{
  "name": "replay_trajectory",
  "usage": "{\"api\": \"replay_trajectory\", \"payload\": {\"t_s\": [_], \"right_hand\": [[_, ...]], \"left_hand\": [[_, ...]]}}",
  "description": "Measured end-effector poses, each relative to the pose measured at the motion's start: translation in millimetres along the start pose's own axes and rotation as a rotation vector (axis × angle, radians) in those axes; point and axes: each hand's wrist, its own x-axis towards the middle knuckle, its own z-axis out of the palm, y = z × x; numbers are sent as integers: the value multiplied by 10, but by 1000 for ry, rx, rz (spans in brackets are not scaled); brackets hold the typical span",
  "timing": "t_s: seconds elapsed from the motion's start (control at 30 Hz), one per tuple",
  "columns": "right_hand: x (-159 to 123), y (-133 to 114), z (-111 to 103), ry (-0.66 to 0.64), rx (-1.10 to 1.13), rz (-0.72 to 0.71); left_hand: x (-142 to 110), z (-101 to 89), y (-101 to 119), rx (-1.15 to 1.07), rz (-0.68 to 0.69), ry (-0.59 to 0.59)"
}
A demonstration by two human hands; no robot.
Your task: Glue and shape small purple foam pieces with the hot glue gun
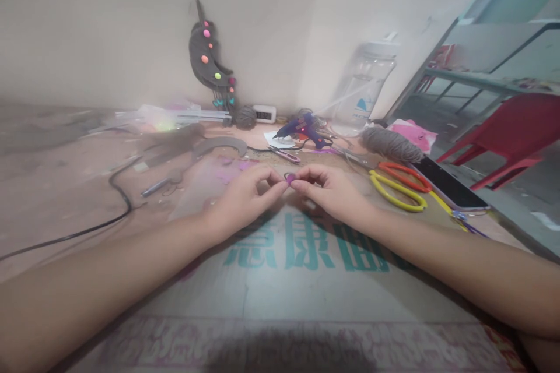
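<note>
Between my fingertips is a small purple piece (290, 179) with a thin dark loop at its top; its exact kind is too small to tell. My left hand (258, 186) pinches its left side, and my right hand (328, 186) pinches its right side. Both hands hover over a cardboard sheet (280, 297) printed with green characters. Just beyond them lie a pink-handled craft knife (285, 155) and a blue glue gun (301, 126) with a small red light. Scissors with red and yellow handles (400, 192) rest right of my right hand.
A crescent ornament with coloured dots (203, 55) hangs on the wall. A water bottle (365, 87), grey yarn (391, 143) and a phone (450, 183) are at the right. A black cable (125, 195) crosses the left. Glue sticks (196, 115) lie at the back. A red chair (511, 134) stands beyond.
</note>
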Motion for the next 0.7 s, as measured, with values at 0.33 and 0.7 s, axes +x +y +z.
{"api": "replay_trajectory", "payload": {"t_s": [0.33, 0.7], "right_hand": [[-1, 4, -17, 9, 15, 10], [-4, -47, -38, 91, -4, 106]], "left_hand": [[-17, 53, -86, -355, -78, 4], [11, 1, 0, -68, -107, 88]]}}
